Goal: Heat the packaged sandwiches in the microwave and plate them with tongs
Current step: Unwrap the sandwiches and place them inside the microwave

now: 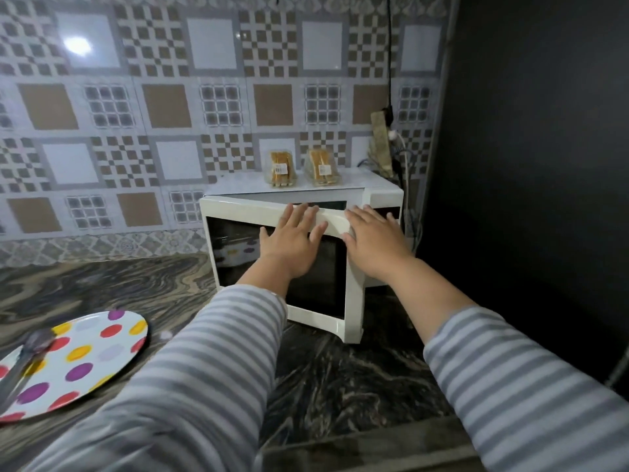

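Pressing flat, straight-fingered hands, left hand (292,240) and right hand (373,240), against a partly open microwave door (282,264); two packaged sandwiches (281,168) (322,167) sit atop the microwave (377,192), tongs (23,361) resting on a spotted plate (92,356).

Dim, soft wide-angle frame: a lamp glares off the tiled wall (77,46) upper left, the right side black, edges bowed and blurred.

Two sandwich packs (301,167) on the microwave (306,253); plate (85,356) left, bearing tongs (23,362).
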### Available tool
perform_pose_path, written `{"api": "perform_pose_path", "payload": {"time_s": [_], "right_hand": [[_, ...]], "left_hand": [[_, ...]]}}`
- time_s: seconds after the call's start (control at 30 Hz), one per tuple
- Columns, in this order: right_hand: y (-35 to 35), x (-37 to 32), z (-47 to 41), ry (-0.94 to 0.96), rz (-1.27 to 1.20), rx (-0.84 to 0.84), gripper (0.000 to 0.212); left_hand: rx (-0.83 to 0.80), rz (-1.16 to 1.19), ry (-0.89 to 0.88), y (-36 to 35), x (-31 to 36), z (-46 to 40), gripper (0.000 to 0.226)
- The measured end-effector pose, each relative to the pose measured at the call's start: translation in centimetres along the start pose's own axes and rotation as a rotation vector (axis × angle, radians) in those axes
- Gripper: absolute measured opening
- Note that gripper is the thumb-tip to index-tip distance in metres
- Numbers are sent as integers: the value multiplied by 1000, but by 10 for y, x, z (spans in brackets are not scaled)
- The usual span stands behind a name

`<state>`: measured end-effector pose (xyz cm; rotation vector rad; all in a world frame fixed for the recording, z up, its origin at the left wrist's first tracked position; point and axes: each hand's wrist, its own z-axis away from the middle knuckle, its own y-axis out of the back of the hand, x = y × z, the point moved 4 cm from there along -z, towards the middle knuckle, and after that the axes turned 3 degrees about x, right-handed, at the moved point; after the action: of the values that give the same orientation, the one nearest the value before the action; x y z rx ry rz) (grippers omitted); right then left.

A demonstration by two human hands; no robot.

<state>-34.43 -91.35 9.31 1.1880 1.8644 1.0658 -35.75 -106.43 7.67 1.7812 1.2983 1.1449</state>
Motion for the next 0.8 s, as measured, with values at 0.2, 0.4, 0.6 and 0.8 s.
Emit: {"api": "perform_pose_path", "payload": {"time_s": [0.2, 0.4, 0.6, 0.8], "right_hand": [[26, -46, 41, -3, -146, 131, 40], [38, -86, 58, -64, -212, 70, 49], [39, -123, 69, -28, -222, -77, 39], [39, -166, 74, 70, -245, -57, 39]], "left_hand": [[-7, -3, -54, 29, -26, 44, 57], [12, 33, -46, 57, -53, 83, 61], [-49, 39, -33, 87, -80, 109, 62], [-147, 19, -32, 120, -114, 130, 52]]}}
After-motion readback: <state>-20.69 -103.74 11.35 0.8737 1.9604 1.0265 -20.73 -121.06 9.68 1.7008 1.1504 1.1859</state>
